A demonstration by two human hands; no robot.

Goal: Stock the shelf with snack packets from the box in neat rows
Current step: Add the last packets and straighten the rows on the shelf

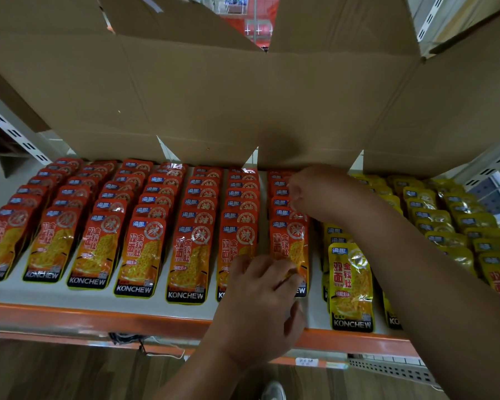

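Straightening the last red row (pixel 280 202).
My left hand (pixel 257 301) grips the front packet (pixel 289 238) with bent fingers to brace it; my right hand (pixel 312 194) curls at the back, grasp unclear.

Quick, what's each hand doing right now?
Left hand: grip on the front red packet.
Right hand: fingers curled at the red packets behind; cannot tell if holding one.

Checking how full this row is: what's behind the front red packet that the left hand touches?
More red packets overlap back from the front red packet toward the cardboard flap. The right hand covers their right edges, and the flap hides anything farther back.
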